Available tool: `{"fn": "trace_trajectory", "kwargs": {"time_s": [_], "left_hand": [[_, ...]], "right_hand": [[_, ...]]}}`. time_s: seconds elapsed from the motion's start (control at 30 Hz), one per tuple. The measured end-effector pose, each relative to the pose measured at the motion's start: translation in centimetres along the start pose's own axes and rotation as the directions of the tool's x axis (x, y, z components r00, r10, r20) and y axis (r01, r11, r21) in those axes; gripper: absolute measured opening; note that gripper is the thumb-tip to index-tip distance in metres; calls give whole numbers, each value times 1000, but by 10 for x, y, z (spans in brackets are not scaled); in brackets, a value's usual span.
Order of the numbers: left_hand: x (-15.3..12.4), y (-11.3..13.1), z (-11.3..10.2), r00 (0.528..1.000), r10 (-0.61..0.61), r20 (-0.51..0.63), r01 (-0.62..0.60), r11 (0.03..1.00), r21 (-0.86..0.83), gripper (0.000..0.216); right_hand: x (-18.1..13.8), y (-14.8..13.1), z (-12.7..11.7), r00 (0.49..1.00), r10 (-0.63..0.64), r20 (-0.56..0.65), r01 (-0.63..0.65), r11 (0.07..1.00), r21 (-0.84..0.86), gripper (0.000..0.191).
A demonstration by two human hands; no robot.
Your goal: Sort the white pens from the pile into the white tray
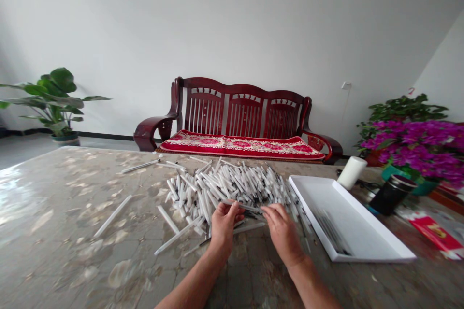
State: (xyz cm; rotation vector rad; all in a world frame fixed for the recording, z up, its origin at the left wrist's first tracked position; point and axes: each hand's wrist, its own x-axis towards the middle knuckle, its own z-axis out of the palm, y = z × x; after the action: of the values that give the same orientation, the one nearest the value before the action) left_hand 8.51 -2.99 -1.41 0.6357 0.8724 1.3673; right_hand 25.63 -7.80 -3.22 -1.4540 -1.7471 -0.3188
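Observation:
My left hand (pixel 224 224) pinches one end of a slim, pen-like stick (pixel 248 208) between thumb and fingers. At its other end, the fingertips of my right hand (pixel 284 231) are closed on it. The stick lies roughly level, just above the near edge of a large heap of whitish tubes (pixel 224 181), some with dark ends. Several loose tubes lie around my left hand, including a white tube (pixel 176 241). To the right of my right hand, a shallow white tray (pixel 380 231) holds a small bundle of thin dark-tipped sticks (pixel 331 231).
The patterned tabletop (pixel 72 212) carries a lone white tube (pixel 113 216) on the left. Beyond the tray stand a white cylinder (pixel 351 173), a black cup (pixel 391 194) and purple flowers (pixel 420 147). A red packet (pixel 437 234) lies at far right. Behind is a wooden bench (pixel 244 111).

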Motion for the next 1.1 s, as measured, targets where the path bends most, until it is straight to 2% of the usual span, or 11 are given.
{"fn": "trace_trajectory", "kwargs": {"time_s": [0.17, 0.47, 0.57, 0.67, 0.77, 0.83, 0.9, 0.97, 1.03, 1.1], "left_hand": [[-1, -2, -1, 1000, 0, 21, 0, 1000, 10, 51], [-3, -5, -1, 998, -34, 44, 34, 999, -18, 54], [-3, -3, -2, 998, -13, 66, 13, 1000, 4, 53], [-3, 1, -4, 993, 39, 113, -45, 998, 51, 51], [-4, 6, -3, 981, 88, 175, -103, 992, 77, 48], [-5, 8, -2, 969, 113, 218, -137, 986, 98, 46], [-6, 9, -1, 959, 128, 253, -163, 979, 120, 44], [-6, 8, -1, 955, 128, 268, -166, 978, 126, 44], [-5, 6, 0, 958, 110, 264, -146, 982, 123, 46], [-4, 2, 1, 966, 93, 243, -125, 985, 118, 48]], "right_hand": [[2, -4, 0, 1000, 6, -4, -6, 998, 58, 29], [2, -6, 5, 999, 5, -37, 5, 966, 259, 25], [2, -6, 6, 998, 59, -21, -49, 945, 325, 23], [3, -7, 6, 985, 159, 72, -174, 892, 417, 19], [4, -8, 5, 928, 305, 212, -371, 773, 514, 19], [4, -8, 3, 855, 392, 341, -519, 651, 554, 21], [4, -7, 1, 777, 431, 458, -629, 537, 562, 23], [5, -6, -1, 742, 432, 512, -670, 492, 556, 23], [7, -7, -4, 772, 401, 493, -634, 550, 544, 22], [10, -9, -7, 845, 331, 420, -523, 677, 518, 21]]}}
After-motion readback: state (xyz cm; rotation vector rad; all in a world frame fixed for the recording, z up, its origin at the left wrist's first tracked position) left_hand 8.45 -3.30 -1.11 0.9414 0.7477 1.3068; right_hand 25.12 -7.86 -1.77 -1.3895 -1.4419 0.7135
